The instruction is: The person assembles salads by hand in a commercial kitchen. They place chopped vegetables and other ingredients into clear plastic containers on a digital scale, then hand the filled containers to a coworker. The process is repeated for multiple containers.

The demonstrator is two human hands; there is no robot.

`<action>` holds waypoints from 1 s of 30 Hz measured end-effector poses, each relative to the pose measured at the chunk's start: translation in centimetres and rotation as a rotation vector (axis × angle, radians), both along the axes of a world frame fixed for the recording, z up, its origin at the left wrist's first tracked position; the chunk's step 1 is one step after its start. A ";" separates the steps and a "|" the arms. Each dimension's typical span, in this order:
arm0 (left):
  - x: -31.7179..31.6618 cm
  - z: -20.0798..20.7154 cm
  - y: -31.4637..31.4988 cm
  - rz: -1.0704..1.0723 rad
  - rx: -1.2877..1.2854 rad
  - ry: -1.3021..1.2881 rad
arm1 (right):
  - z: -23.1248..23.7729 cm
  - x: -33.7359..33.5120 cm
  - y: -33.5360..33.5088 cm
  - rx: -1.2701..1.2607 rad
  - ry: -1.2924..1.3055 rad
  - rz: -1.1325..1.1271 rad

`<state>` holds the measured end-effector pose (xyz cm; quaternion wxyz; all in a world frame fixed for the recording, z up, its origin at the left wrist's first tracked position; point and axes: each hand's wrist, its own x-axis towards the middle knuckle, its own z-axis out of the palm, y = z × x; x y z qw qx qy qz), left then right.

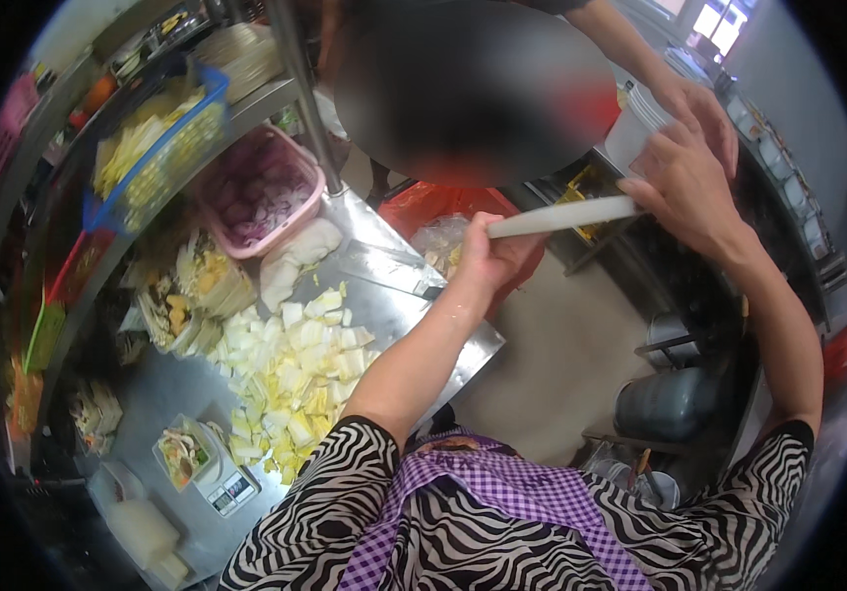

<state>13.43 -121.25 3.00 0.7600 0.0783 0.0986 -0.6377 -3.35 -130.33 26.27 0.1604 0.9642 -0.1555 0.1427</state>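
My left hand [495, 258] grips the left end of a white cutting board [571, 215], which I see almost edge-on. At the board's other end is my right hand [687, 192], its thumb against the edge. The board is held up over the floor, in front of my body. Left of my forearm, a large heap of chopped cabbage [295, 379] is spread on the steel table [182, 389]. What looks like a knife with a dark handle [430, 293] lies near the table's right edge.
Another person's hand [709, 123] is close beyond my right hand. A pink basket of cut onions [256, 202], a white cloth [297, 258] and a kitchen scale [233, 491] are on the table. A red-lined bin [527, 271] stands beyond it; a gas cylinder [665, 406] is at right.
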 end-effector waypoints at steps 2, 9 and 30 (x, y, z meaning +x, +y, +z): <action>-0.9 -0.4 -0.1 0.029 0.074 0.153 | 0.1 -1.2 1.6 0.130 0.037 -0.143; 0.1 -1.5 -1.6 0.190 0.047 0.032 | -4.1 -3.5 -4.3 0.200 0.030 -0.083; 2.3 -24.3 -14.8 0.526 0.704 -0.094 | -37.2 3.4 -30.9 0.666 0.377 0.394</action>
